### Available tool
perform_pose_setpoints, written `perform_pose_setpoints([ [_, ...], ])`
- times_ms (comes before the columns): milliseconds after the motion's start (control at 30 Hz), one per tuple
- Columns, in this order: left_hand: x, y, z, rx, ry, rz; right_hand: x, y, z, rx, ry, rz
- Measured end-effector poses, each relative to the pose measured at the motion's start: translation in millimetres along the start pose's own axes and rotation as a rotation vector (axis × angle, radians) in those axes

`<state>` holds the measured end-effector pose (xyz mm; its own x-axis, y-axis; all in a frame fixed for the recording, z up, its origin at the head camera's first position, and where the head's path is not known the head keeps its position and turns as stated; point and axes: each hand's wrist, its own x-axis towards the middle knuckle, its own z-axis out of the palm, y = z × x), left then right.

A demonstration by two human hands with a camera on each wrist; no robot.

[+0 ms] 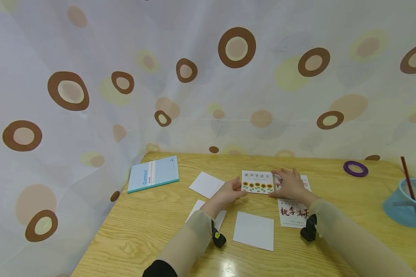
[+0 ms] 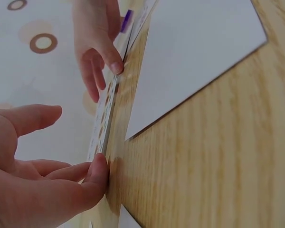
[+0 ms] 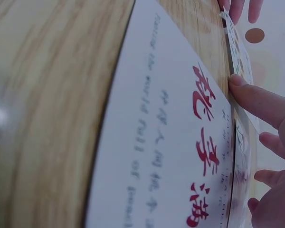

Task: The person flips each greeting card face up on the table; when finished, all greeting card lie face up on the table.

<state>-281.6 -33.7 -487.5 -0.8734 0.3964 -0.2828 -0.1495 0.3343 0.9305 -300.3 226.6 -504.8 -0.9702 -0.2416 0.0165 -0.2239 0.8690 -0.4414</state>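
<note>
A greeting card with a row of sunflowers and a line of Chinese characters (image 1: 257,182) lies on the wooden table between the hands. Its left edge meets the fingertips of my left hand (image 1: 226,193), whose thumb stands away from the card in the left wrist view. At the card's right end is my right hand (image 1: 291,186), thumb at the near corner and a finger by the far corner. Partly under that hand lies another printed card (image 1: 305,181). Nearer me is a card with large red characters (image 3: 203,147), partly covered by the right wrist in the head view.
Blank white cards lie left (image 1: 207,184) and in front (image 1: 254,231), with one more (image 1: 219,220) partly behind my left forearm. A blue Gambit notebook (image 1: 153,174) is at the back left. Rightward are a purple ring (image 1: 355,169) and a blue cup (image 1: 400,209) holding sticks.
</note>
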Motion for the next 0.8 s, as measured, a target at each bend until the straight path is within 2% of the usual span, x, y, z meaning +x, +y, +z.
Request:
perform_pose_setpoints([
  [200,-1.0,0.3,-1.1,0.002,-0.018,0.004,2.4,2.7,-0.6,-0.030,-0.015,0.009],
  [467,0.0,-0.8,-1.0,0.005,-0.025,0.009,2.5,2.4,-1.7,0.028,-0.051,0.068],
  [800,-0.2,-1.2,-0.2,0.000,-0.031,0.010,2.3,3.0,-4.4,0.054,-0.057,0.062],
])
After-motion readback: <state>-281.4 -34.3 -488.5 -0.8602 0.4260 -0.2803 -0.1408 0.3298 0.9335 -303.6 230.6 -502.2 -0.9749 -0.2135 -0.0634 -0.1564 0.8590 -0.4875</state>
